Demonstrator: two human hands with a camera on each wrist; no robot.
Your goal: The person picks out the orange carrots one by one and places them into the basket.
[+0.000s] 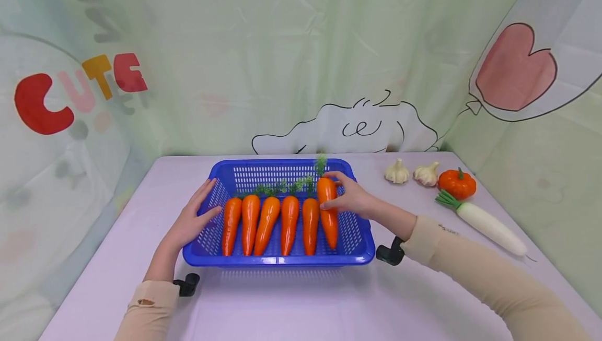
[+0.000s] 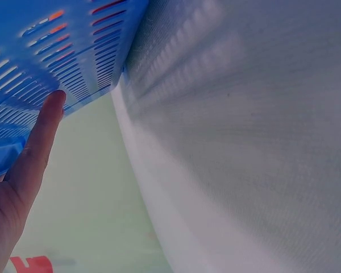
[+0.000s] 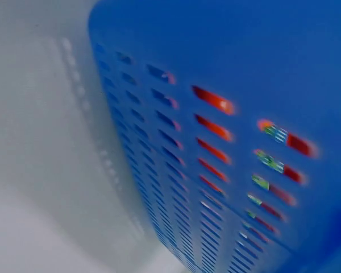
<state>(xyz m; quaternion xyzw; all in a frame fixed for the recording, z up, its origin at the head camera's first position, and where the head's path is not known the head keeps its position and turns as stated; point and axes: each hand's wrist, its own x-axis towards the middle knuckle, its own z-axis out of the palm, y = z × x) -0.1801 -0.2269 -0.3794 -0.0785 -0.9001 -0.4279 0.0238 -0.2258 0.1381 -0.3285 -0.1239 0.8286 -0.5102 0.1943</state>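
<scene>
A blue plastic basket [image 1: 277,261] with slotted walls holds a row of several orange carrots [image 1: 290,226] with green tops. My right hand [image 1: 348,195] reaches over the basket's right rim and grips the rightmost carrot [image 1: 331,226], thumb on its near side and fingers at its upper end. That carrot sits higher than the others in the head view. At the left side of the basket, my left hand [image 1: 192,221] rests with fingers extended along the wall. In the left wrist view a straight finger [image 2: 42,131] touches the slotted wall. The right wrist view shows only the basket wall [image 3: 244,51], blurred.
Two garlic bulbs [image 1: 397,172], a small orange pumpkin [image 1: 457,184] and a white radish [image 1: 491,227] with green stems lie on the table [image 1: 282,309] to the right. A printed curtain [image 1: 226,69] hangs behind the table and along its sides.
</scene>
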